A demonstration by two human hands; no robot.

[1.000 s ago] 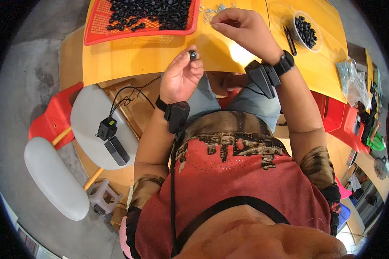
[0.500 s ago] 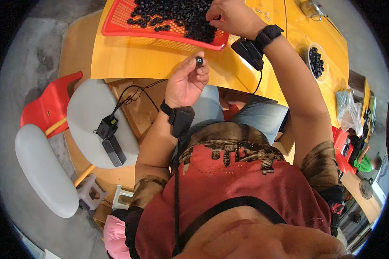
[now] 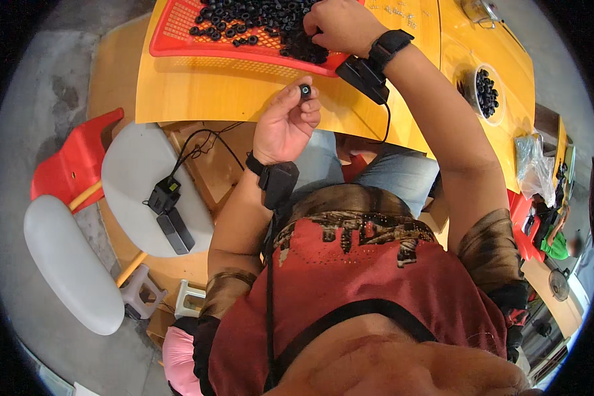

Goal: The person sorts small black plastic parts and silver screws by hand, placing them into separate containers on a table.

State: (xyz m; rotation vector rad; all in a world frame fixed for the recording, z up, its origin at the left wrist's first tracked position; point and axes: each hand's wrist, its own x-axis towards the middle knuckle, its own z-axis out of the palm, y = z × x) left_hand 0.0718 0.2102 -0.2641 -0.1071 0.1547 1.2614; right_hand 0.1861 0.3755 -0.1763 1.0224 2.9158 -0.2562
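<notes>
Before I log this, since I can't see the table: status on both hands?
Left hand pinching small black cylindrical part. Right hand at small black ring-shaped parts in red plastic mesh basket, grip unclear. Basket edge between hands.

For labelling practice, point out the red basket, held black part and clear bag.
Red basket (image 3: 176, 30): head view, left mesh wall.
Held black part (image 3: 305, 92): head view, end face.
Clear bag (image 3: 536, 167): head view, middle.
</notes>
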